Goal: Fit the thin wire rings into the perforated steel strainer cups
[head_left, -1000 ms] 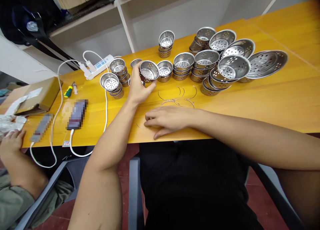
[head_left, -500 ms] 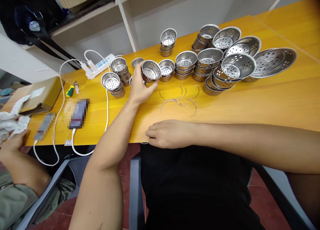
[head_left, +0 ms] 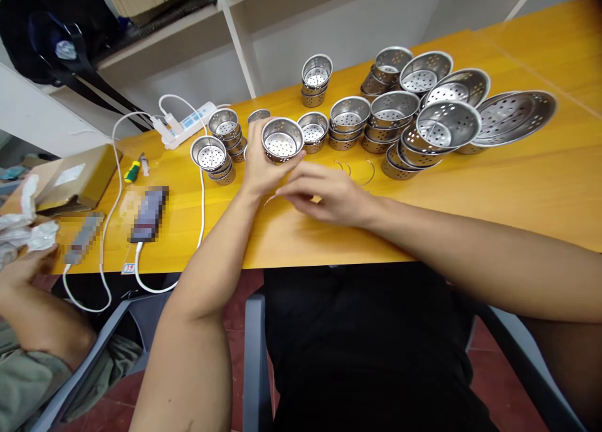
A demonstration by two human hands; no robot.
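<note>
The right grip (head_left: pixel 329 195) is rising from the near edge of the surface (head_left: pixel 540 194) toward the perforated cup (head_left: pixel 283 141), which is itself sitting slightly lower than half a second ago. That grip is pinching a thin curved wire (head_left: pixel 269 200) at its fingertips, the rest of the wire disappearing behind them. The left grip (head_left: pixel 261 163) is curling round the cup from nine o'clock, most of its fingers hiding behind the metal; whether the two grips are touching is hard to tell.

Just past three o'clock, loose wires (head_left: pixel 370 172) are lying on the surface, the right grip now covering several that were showing earlier. Cup stacks are standing at nine o'clock (head_left: pixel 208 156), one o'clock (head_left: pixel 317 79) and three o'clock (head_left: pixel 392 115), overlapping there and partly concealing one another.

Toward eight o'clock, a phone (head_left: pixel 149 214) is lying with its screen pixelated, and a small tag (head_left: pixel 128 268) is showing a 3, its second digit staying unclear. Farther out, another person's hand (head_left: pixel 31 266) is blurring, cut off at the left border.
</note>
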